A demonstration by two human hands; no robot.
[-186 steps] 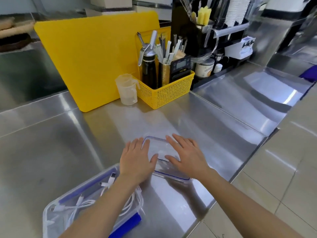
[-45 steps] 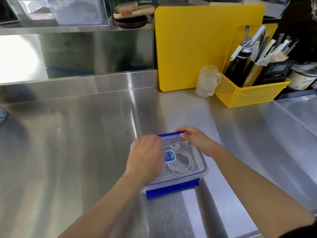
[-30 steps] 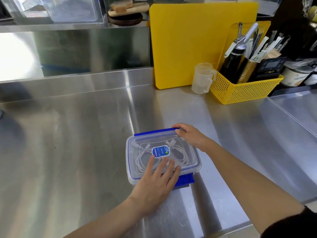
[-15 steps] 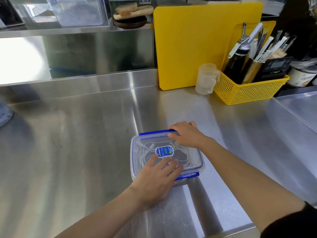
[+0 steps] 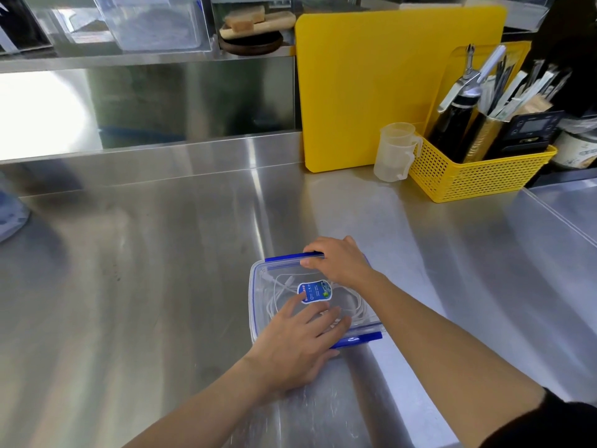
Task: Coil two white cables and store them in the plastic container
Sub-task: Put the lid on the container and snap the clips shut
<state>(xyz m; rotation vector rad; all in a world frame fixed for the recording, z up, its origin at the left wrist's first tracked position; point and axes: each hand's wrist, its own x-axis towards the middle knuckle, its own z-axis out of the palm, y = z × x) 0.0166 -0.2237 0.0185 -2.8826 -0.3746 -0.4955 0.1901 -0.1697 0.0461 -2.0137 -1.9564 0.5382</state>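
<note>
The clear plastic container point(image 5: 254, 299) with blue latches stands on the steel counter, near the front. Its lid is on and carries a blue sticker point(image 5: 315, 291). Through the lid I see the coiled white cables point(image 5: 277, 297) lying inside. My left hand point(image 5: 300, 342) lies flat on the near part of the lid, fingers spread, above the near blue latch point(image 5: 361, 338). My right hand point(image 5: 339, 260) is curled over the far edge, fingertips on the far blue latch point(image 5: 284, 257).
A yellow cutting board point(image 5: 387, 85) leans against the back wall. A clear measuring cup point(image 5: 394, 153) and a yellow basket point(image 5: 478, 177) of tools stand at the back right. A seam in the counter point(image 5: 562, 221) runs on the right.
The lid went onto the container with the cables inside. My left hand moved from the top to the near edge and stays flat there. The near latch now lies folded down.
</note>
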